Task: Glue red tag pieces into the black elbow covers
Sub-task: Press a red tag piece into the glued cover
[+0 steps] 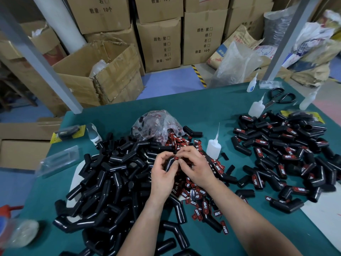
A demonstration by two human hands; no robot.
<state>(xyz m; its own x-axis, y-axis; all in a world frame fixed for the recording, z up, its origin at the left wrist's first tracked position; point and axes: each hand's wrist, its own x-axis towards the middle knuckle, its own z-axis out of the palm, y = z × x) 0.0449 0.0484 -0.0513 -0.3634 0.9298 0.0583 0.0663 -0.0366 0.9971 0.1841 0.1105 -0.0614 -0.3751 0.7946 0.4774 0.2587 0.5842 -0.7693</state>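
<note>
Over the middle of the green worktop (pixel 193 111), the left hand (pixel 162 175) curls its fingers round a black elbow cover (pixel 169 163), and the right hand (pixel 195 169) pinches a red tag (pixel 176 158) against the cover's far end. Loose tags (pixel 200 197) lie heaped under the hands. Untagged covers (pixel 114 174) pile to the left and tagged covers (pixel 287 150) to the right, with a glue bottle (pixel 213 146) standing just right of the hands.

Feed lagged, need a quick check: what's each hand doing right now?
Left hand: grips a black elbow cover.
Right hand: pinches what looks like a red tag piece against that cover.
</note>
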